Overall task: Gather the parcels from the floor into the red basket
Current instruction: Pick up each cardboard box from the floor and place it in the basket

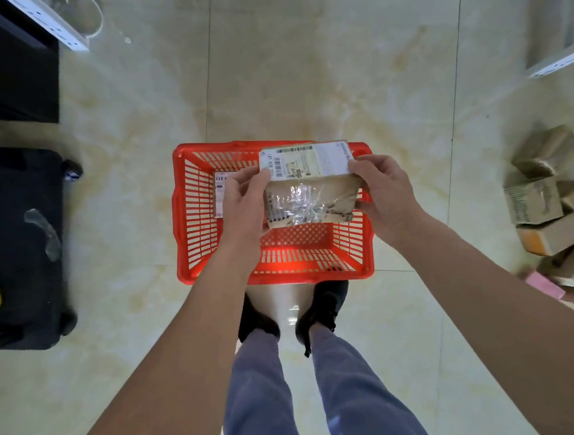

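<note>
While I stand over the red basket (190, 225), I hold one parcel (310, 184) above its open top with both hands. It is a flat cardboard parcel with a white shipping label on its far half and clear, shiny tape across its near half. My left hand (243, 203) grips its left edge, fingers curled round the side. My right hand (385, 194) grips the right edge, thumb on top near the label and fingers curled underneath. The parcel is clear of the basket floor; it hangs over the far right part of the basket.

Inside the basket, one other parcel (221, 195) lies against the left wall, partly hidden behind my left hand; its white label with a barcode shows. The near half of the basket floor is bare lattice.

The basket sits on a glossy, pale, marbled tile floor (301, 61), just ahead of my black shoes (323, 308). A heap of cardboard parcels (548, 196) lies on the floor well to my right, with a pink box (543, 286) at its near edge. A black case on wheels (16, 245) stands to my left. White perforated shelf rails (57, 27) show at the far left and far right corners.
</note>
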